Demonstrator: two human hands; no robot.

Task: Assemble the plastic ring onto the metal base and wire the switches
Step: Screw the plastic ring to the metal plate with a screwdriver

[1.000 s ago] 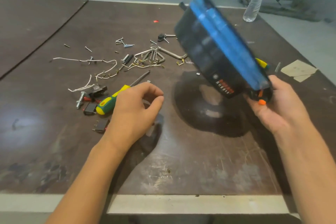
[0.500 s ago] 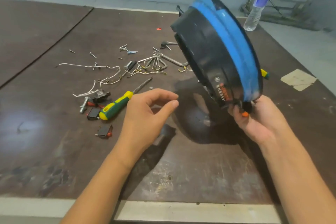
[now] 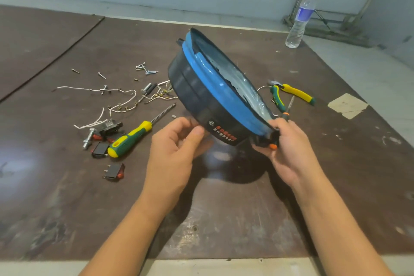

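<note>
A round black base (image 3: 197, 96) with a blue plastic ring (image 3: 215, 83) around its rim hangs tilted above the table, its pale inner pan facing up and right. My right hand (image 3: 289, 148) grips its lower right edge beside an orange knob (image 3: 272, 146). At the lower left edge, my left hand (image 3: 174, 148) has loosely curled fingers and its thumb tip touches the black wall. Two black rocker switches (image 3: 114, 170) (image 3: 99, 149) lie on the table to the left. White wires (image 3: 121, 105) with terminals trail behind them.
A green-yellow screwdriver (image 3: 132, 136) lies left of my left hand. Pliers (image 3: 293, 94) and a thin screwdriver (image 3: 289, 107) lie behind my right hand. Loose screws (image 3: 143, 68) are scattered at mid-left. A water bottle (image 3: 301, 18) stands at the far right corner.
My right hand lowered and tipped the base, so its inside now faces up. My left hand rose from the table and reached the base's lower left edge.
</note>
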